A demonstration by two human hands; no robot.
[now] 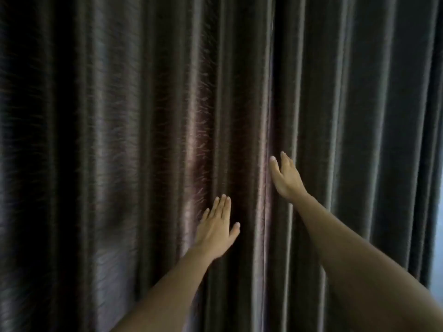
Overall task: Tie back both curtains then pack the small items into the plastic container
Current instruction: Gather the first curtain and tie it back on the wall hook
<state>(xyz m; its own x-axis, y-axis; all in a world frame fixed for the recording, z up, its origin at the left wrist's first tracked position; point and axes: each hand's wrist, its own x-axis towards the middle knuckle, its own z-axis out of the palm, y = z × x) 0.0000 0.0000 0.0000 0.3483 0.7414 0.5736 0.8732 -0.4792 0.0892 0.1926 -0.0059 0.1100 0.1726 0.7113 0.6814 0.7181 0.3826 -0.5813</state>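
Note:
Two dark, shiny curtains hang drawn together and fill the view: the left curtain (134,140) and the right curtain (354,130) meet at a vertical seam near the middle. My left hand (217,230) reaches up with straight fingers against the folds of the left curtain, just left of the seam. Higher up, my right hand (286,178) lies at the seam, thumb and fingers extended along the edge of the right curtain. Neither hand holds anything. No tie-backs, small items or plastic container are in view.
A strip of pale daylight (437,259) shows past the right curtain's edge at the far right. Folds of cloth cover everything else.

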